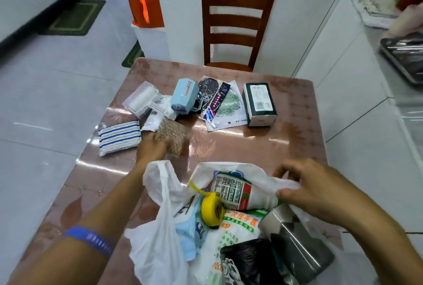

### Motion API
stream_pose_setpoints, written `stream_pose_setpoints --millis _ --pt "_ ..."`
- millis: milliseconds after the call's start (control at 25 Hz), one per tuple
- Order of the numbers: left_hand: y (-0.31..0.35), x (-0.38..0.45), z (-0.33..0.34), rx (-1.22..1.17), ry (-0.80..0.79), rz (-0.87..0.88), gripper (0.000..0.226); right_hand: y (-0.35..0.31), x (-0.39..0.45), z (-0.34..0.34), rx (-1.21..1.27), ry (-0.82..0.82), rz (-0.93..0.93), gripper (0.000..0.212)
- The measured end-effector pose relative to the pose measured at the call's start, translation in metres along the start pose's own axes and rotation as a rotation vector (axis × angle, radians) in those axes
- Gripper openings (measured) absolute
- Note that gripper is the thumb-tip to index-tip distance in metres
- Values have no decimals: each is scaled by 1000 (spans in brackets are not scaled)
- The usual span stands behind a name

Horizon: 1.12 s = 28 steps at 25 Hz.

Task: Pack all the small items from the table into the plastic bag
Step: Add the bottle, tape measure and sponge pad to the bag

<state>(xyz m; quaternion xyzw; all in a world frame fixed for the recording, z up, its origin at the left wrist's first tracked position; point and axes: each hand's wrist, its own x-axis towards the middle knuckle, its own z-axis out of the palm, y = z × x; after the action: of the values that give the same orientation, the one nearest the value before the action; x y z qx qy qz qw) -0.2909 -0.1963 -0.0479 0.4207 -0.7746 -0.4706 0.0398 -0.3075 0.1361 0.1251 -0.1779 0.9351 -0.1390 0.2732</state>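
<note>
My left hand (152, 147) grips the brown scrubbing pad (174, 137) just beyond the plastic bag (160, 227), ready to drop it in, while my right hand (304, 184) pinches the bag's rim to keep its mouth open.

Glossy table (263, 145); thin plastic bag (158, 245); wooden chair (238, 21).

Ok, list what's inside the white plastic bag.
Inside the white plastic bag: a yellow tape measure, a labelled bottle, a green-printed glove packet, a black bag roll, a grey cup. Anything beneath these is covered. The right hand holds the bag's rim.
</note>
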Motion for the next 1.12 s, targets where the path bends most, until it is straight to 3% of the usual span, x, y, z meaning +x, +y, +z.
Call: stream_pose_setpoints --millis 80,160,240,320,360,400,440,520,600,680,800,1000,1120 --pt "30 -47 -46 -196 70 205 13 4 -6 -4 7 -71 -4 20" --pt "65 -108 -89 -182 -45 447 8 7 -9 -4 32 -3 -15 19" --pt "87 -157 -97 94 -309 704 19 7 -11 -2 70 120 -31 19" --pt "105 -190 -78 514 -684 751 42 9 -16 -4 125 192 -49 22" --pt "105 -197 -64 763 -773 733 55 10 -20 -4 142 207 -64 23" --pt "100 -195 -51 951 -698 761 63 10 -23 -5 145 216 -87 23" --pt "94 -190 -42 1038 -502 816 66 12 -25 -4 144 223 -109 20" --pt "77 -171 -37 1055 -157 716 75 10 -29 -1 158 257 -156 14" --pt "56 -160 -40 929 -226 421 91 9 -33 6 170 327 -197 13" --pt "32 -157 -43 808 -327 206 83 8 -34 11 221 370 -209 18" --pt "23 -161 -51 661 -179 270 31 7 -35 9 367 363 -151 30" --pt "40 -180 -91 426 8 520 47 2 -54 -13 782 423 -231 27" --pt "34 -183 -107 375 -7 570 46 -12 -54 -18 672 382 -200 21"
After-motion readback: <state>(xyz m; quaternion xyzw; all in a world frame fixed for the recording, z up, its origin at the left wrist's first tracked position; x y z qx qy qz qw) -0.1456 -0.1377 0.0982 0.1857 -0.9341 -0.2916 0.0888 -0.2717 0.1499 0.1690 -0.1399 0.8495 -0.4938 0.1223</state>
